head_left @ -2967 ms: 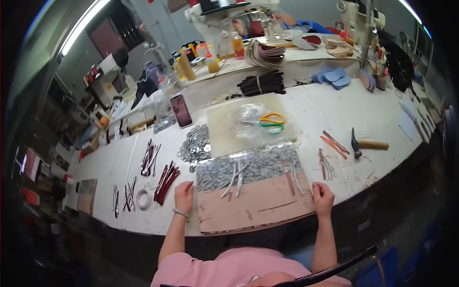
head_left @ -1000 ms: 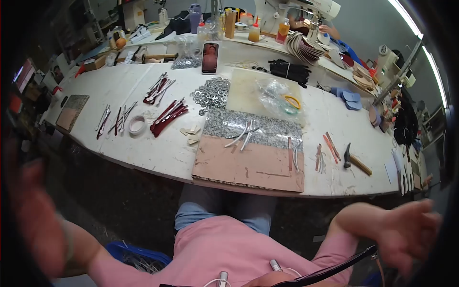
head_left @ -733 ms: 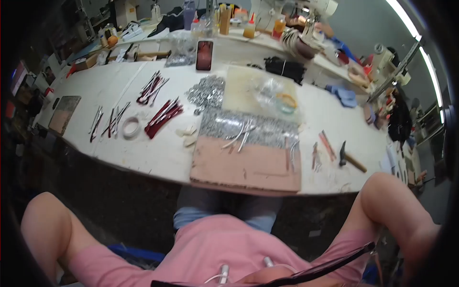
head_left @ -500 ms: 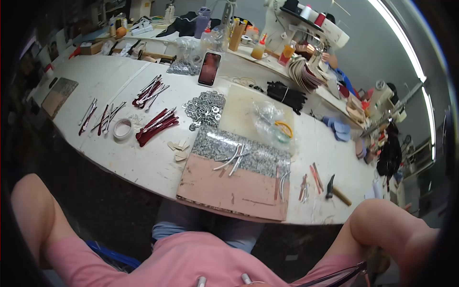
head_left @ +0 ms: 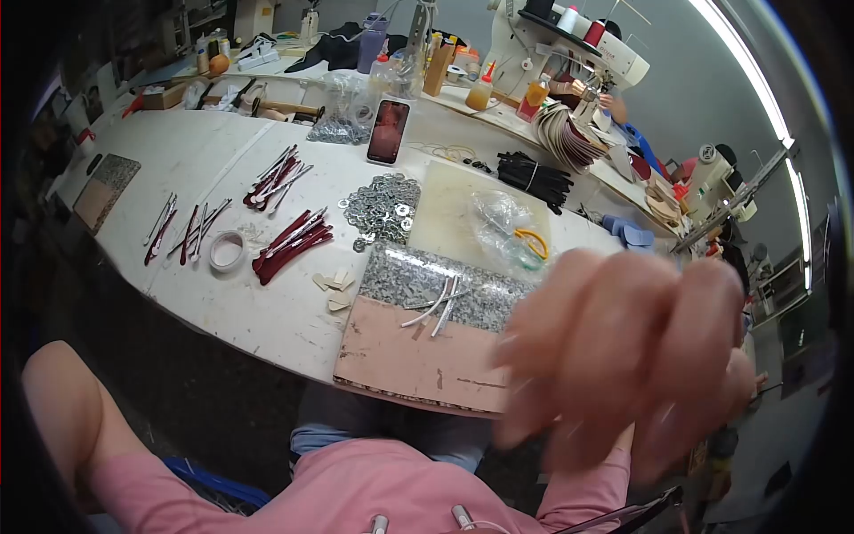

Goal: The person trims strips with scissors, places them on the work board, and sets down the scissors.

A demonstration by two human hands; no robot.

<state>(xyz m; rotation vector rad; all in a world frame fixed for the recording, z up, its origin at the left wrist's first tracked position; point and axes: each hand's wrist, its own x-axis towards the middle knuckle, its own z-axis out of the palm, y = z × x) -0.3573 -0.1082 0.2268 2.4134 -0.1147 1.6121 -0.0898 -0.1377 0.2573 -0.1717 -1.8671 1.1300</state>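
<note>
My right hand (head_left: 623,360) is raised close to the camera, large and blurred, over the right part of the bench. Its fingers are curled in side by side, and no object shows in them. Of my left arm (head_left: 62,405) only the bent part shows at the left edge; the left hand is out of view. Behind the right hand lies a granite slab (head_left: 391,276) with a pinkish-brown board (head_left: 400,347) along its near side. A few thin silver strips (head_left: 436,307) rest across the two.
Bundles of dark red and silver strips (head_left: 294,245) lie left of a pile of metal rings (head_left: 382,209). Nearby are a tape roll (head_left: 228,252), a propped phone (head_left: 389,131), a plastic bag (head_left: 503,231) and black strips (head_left: 534,181). A sewing machine (head_left: 614,58) stands behind.
My right hand has come into view close to the camera, covering the right of the board and the hammer and strips seen there before. The bench items stay put; the view shifts slightly.
</note>
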